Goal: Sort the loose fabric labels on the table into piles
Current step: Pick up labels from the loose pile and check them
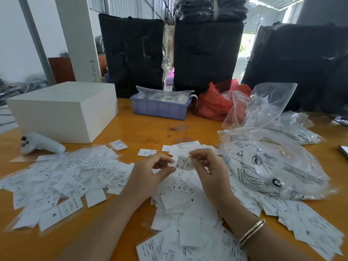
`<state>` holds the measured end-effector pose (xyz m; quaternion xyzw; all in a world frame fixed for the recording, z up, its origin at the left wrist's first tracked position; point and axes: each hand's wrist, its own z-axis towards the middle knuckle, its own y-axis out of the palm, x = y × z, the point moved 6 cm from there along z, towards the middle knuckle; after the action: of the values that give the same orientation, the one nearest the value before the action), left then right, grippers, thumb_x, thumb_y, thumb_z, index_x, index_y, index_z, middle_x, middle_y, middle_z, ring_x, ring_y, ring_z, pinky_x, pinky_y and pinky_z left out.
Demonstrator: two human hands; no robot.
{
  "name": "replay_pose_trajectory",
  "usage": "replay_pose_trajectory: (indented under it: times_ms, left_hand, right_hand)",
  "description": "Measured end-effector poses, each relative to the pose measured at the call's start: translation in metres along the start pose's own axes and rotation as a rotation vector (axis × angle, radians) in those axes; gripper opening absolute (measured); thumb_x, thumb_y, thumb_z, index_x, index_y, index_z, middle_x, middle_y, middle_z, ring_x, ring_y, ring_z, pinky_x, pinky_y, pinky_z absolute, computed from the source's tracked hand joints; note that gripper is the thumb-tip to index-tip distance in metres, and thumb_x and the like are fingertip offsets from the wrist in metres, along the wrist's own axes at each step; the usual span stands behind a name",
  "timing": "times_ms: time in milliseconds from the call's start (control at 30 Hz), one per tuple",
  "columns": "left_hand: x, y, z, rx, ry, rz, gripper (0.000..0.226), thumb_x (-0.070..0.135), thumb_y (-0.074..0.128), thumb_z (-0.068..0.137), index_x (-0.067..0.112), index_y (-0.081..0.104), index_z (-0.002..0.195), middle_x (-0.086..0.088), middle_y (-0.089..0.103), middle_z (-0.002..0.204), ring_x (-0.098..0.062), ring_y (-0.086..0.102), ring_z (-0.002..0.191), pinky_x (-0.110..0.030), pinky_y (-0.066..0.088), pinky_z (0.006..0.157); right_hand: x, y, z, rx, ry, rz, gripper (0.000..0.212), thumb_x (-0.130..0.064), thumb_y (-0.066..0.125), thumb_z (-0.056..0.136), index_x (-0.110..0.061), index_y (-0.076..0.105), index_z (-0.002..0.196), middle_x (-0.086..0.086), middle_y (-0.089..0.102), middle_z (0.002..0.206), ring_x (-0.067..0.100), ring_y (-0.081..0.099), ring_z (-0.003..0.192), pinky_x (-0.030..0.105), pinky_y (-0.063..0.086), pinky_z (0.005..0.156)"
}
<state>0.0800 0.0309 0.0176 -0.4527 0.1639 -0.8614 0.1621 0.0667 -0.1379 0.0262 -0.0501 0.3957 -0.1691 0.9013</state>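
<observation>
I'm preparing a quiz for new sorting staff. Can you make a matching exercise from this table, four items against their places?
Items:
1. white box
2. blue tray
3. red plastic bag
4. held label

Places:
A. between the fingers of both hands
B. far left of the table
C. right of the blue tray
D. at the table's back edge, in the middle

Pairs: 1-B, 2-D, 3-C, 4-A

An orange wooden table (150,127) fills the foreground; a white pillar (79,38) and white wall (13,34) stand far left, corrugated metal walling (131,6) behind, daylight entering through an opening (244,51) far right
</observation>
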Motion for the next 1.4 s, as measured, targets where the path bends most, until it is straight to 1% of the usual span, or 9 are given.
replay_pose_trajectory:
  times_ms: [133, 300, 467, 600, 833, 1067, 1200, 1300, 1400]
  left_hand:
    - [0.0, 0.002, 0.0, -0.019, 0.002, 0.003, 0.024, 0.023, 0.074, 0.078, 0.043, 0.062, 0.083, 0.017, 0.066, 0.075, 0.006, 0.06, 0.079, -0.005, 0.044, 0.069]
    - [-0.001, 0.009, -0.001, -0.107, -0.013, -0.017, 0.009, 0.035, 0.068, 0.078, 0.039, 0.067, 0.086, 0.015, 0.069, 0.082, -0.001, 0.063, 0.082, -0.012, 0.049, 0.072]
    - [-0.005, 0.005, 0.002, -0.02, -0.079, -0.065, 0.015, 0.023, 0.071, 0.08, 0.037, 0.066, 0.079, 0.029, 0.066, 0.079, 0.007, 0.061, 0.076, -0.005, 0.045, 0.062]
    - [-0.011, 0.002, 0.002, 0.027, -0.133, -0.109, 0.012, 0.024, 0.071, 0.081, 0.035, 0.066, 0.081, 0.028, 0.065, 0.078, 0.009, 0.06, 0.072, -0.003, 0.043, 0.057]
    - [-0.011, 0.011, 0.0, -0.041, -0.117, -0.059, 0.005, 0.03, 0.07, 0.081, 0.032, 0.067, 0.084, 0.027, 0.065, 0.082, 0.007, 0.059, 0.075, -0.006, 0.045, 0.06]
    - [-0.015, 0.002, 0.0, 0.011, -0.12, -0.046, 0.017, 0.021, 0.069, 0.084, 0.037, 0.065, 0.081, 0.024, 0.066, 0.079, 0.003, 0.061, 0.072, -0.008, 0.047, 0.058]
    - [-0.017, -0.014, 0.001, 0.161, -0.15, -0.037, 0.016, 0.022, 0.068, 0.084, 0.037, 0.063, 0.085, 0.015, 0.066, 0.076, 0.004, 0.061, 0.074, -0.007, 0.048, 0.06]
    - [-0.022, -0.044, 0.001, 0.39, -0.158, 0.155, 0.015, 0.023, 0.064, 0.087, 0.025, 0.062, 0.101, 0.017, 0.061, 0.09, 0.004, 0.059, 0.073, -0.011, 0.048, 0.055]
    - [-0.033, -0.068, -0.003, 0.539, -0.203, 0.303, 0.019, 0.016, 0.063, 0.089, 0.017, 0.063, 0.107, 0.003, 0.063, 0.099, -0.014, 0.059, 0.081, -0.021, 0.043, 0.058]
  right_hand:
    - [0.002, 0.006, -0.001, -0.097, -0.019, -0.11, 0.044, 0.006, 0.06, 0.085, -0.038, 0.057, 0.087, -0.022, 0.062, 0.085, 0.0, 0.057, 0.078, 0.011, 0.043, 0.066]
    - [-0.005, 0.02, -0.007, -0.25, -0.108, -0.198, 0.022, -0.001, 0.058, 0.086, -0.018, 0.068, 0.095, -0.015, 0.061, 0.086, -0.003, 0.052, 0.077, 0.008, 0.04, 0.066]
    - [0.001, 0.011, -0.002, -0.135, 0.087, -0.048, 0.037, -0.004, 0.061, 0.088, -0.038, 0.054, 0.102, -0.015, 0.062, 0.096, -0.001, 0.056, 0.08, 0.009, 0.043, 0.068]
    - [0.018, 0.009, 0.0, -0.146, 0.267, -0.018, 0.031, -0.01, 0.066, 0.086, -0.04, 0.059, 0.092, -0.013, 0.065, 0.078, -0.004, 0.054, 0.066, 0.01, 0.041, 0.062]
    - [0.016, 0.019, -0.005, -0.201, 0.252, -0.047, 0.029, -0.009, 0.068, 0.083, -0.037, 0.064, 0.077, -0.021, 0.065, 0.07, -0.004, 0.056, 0.066, 0.009, 0.043, 0.061]
    - [0.014, 0.03, -0.011, -0.386, 0.272, -0.088, 0.023, -0.01, 0.059, 0.089, -0.023, 0.072, 0.104, -0.02, 0.061, 0.087, -0.005, 0.055, 0.087, 0.01, 0.04, 0.073]
    - [0.014, 0.032, -0.012, -0.467, 0.258, -0.114, 0.03, -0.009, 0.055, 0.091, -0.025, 0.069, 0.112, -0.016, 0.059, 0.107, 0.001, 0.049, 0.109, 0.017, 0.039, 0.094]
    - [0.012, 0.024, -0.009, -0.349, 0.215, -0.143, 0.032, -0.007, 0.055, 0.091, -0.027, 0.066, 0.114, -0.019, 0.057, 0.102, -0.006, 0.048, 0.1, 0.006, 0.036, 0.085]
    - [0.013, 0.011, -0.003, -0.207, 0.169, -0.172, 0.031, -0.003, 0.054, 0.091, -0.024, 0.068, 0.108, -0.02, 0.058, 0.098, -0.005, 0.052, 0.095, 0.004, 0.037, 0.078]
